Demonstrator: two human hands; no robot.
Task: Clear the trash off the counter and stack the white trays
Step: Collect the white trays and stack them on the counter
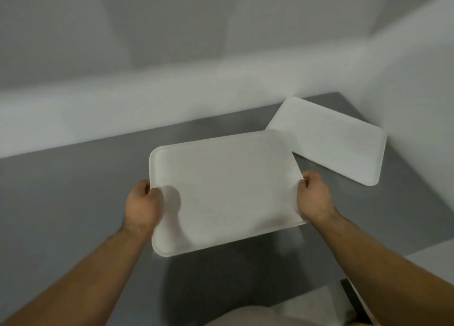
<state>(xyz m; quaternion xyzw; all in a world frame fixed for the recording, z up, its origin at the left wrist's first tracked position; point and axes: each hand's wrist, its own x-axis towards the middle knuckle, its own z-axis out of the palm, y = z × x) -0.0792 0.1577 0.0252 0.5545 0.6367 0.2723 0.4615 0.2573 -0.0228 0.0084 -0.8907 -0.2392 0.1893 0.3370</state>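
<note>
I hold an empty white tray (226,190) above the grey steel counter (61,203), roughly level and turned slightly. My left hand (143,206) grips its left rim, thumb on top. My right hand (315,196) grips its right rim. A second white tray (329,141) lies flat on the counter at the back right, in the corner by the wall. The far right corner of the held tray overlaps its near left corner in view. No trash is visible on the counter.
White walls (172,104) border the counter at the back and on the right. The counter's near edge shows at the lower right, with a dark strip (351,293) below it.
</note>
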